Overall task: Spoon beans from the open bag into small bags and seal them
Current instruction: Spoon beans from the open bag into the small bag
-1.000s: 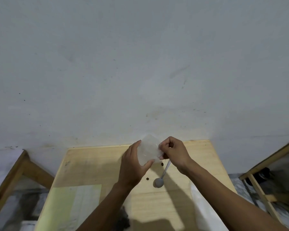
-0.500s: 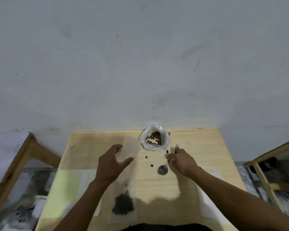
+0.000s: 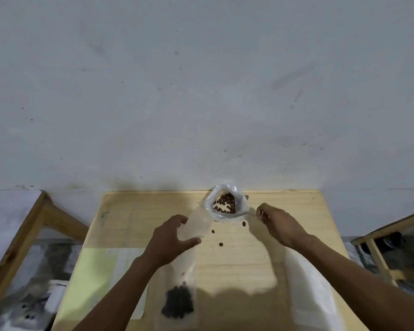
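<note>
Head view: the left hand is curled half open around an empty small bag, thumb below and fingers above, holding it just left of the open bag; the right hand is pinched round something thin near the open bag's right edge, and whether that is the spoon or the bag's lip I cannot tell. The open bag stands at the far edge of the table, its mouth spread, beans showing inside. A few loose beans lie between the hands, and a filled small bag lies flat near the front edge. The small bag looks thin, limp and slippery, so it would best be pinched at both lips of its mouth to keep it open; the beans are light and roll easily. Half a second ago the spoon lay on the table under the right hand; now it is not plainly visible, and the right hand has risen toward the open bag
</note>
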